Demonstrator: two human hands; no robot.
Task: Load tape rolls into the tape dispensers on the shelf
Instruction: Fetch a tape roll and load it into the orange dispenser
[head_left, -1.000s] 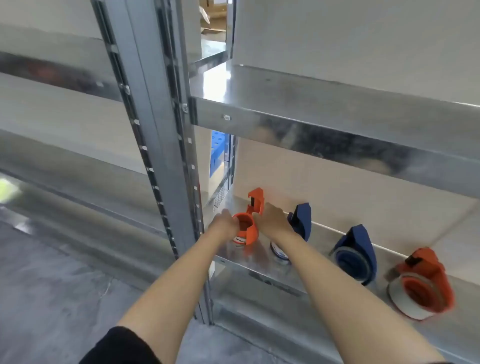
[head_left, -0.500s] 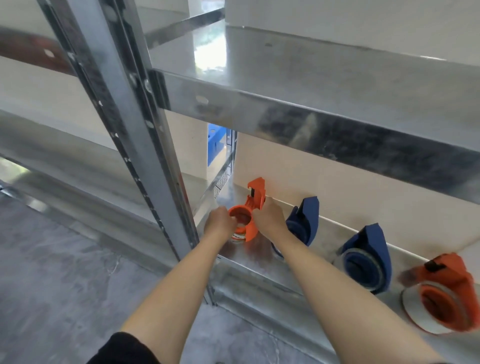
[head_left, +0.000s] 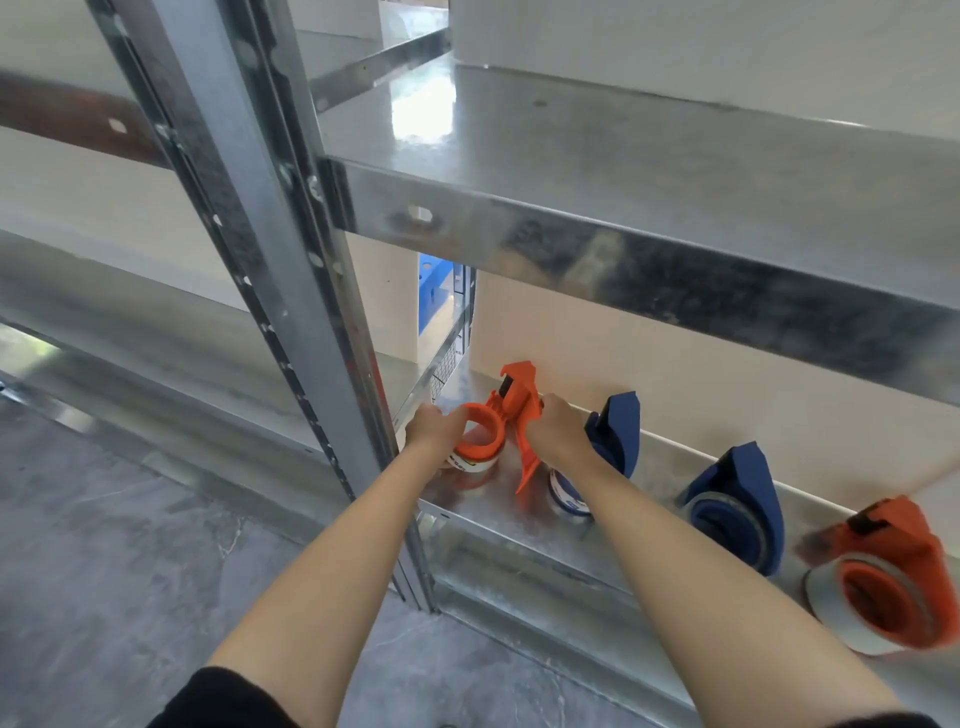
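An orange tape dispenser (head_left: 511, 410) lies tilted at the left end of the lower metal shelf (head_left: 524, 525). Its round orange hub sits in a clear tape roll (head_left: 475, 460). My left hand (head_left: 434, 431) grips the roll and hub from the left. My right hand (head_left: 558, 428) grips the dispenser's body from the right. Along the shelf to the right stand a blue dispenser (head_left: 615, 431) partly behind my right wrist, another blue dispenser (head_left: 737, 509) with tape, and an orange dispenser (head_left: 883, 577) with tape.
A steel upright post (head_left: 291, 291) rises just left of my left hand. The upper shelf (head_left: 623, 228) overhangs the dispensers. A beige wall (head_left: 649, 364) backs the shelf. Grey floor (head_left: 130, 545) lies lower left. A blue object (head_left: 434, 296) shows behind the rack.
The orange dispenser has tipped over so its hub faces up and its lower tip points toward me. Both hands stay on it; the camera has moved closer.
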